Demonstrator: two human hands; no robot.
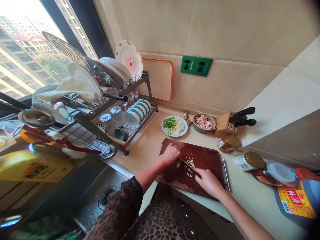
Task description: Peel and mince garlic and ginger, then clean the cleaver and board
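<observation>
My right hand is closed round the dark handle of a kitchen knife. The blade lies across a dark red-brown cutting board, pointing toward my left hand. The fingers of my left hand are bent and closed at the blade's tip end; their exact grip on it is partly hidden. Pale chopped garlic is scattered on both sides of the blade. A larger yellowish piece sits just left of the knife, below my left fingers.
Behind the board stand a plate of cut green and white vegetables, a bowl of garlic cloves and a knife block. Jars and bottles line the right. A loaded dish rack and the sink are left.
</observation>
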